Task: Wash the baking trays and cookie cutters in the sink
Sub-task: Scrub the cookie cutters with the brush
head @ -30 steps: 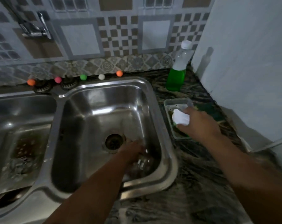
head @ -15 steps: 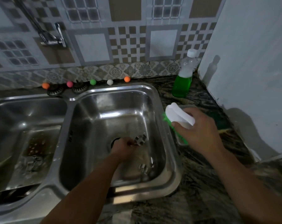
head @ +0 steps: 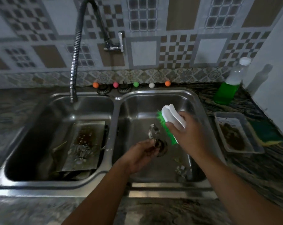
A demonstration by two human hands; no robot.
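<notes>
Baking trays [head: 87, 143] lie stacked and tilted in the left basin of a steel double sink [head: 114, 101], the top one wet and stained brown. Dark veined stone forms the table [head: 244, 161] around the sink, and patterned tiles cover the wall behind. A flexible metal faucet hose [head: 75, 62] arches down from the wall over the left basin. Five small coloured balls [head: 135, 84] sit in a row along the sink's back edge. Over the right basin's drain [head: 162, 144], the left hand [head: 141, 154] pinches a small shiny metal cookie cutter [head: 153, 132], its grip curled round the lower part. More cutters [head: 182, 171] rest at the basin's near right corner, blurred. Just right of the held cutter, the right hand [head: 188, 135] clasps a white scrub brush [head: 171, 118], green bristles touching or almost touching the cutter. Farther right on the table stand a clear dirty tray [head: 238, 133], a green sponge [head: 265, 132] beside it, and a bottle of green liquid [head: 230, 85] near the wall.
</notes>
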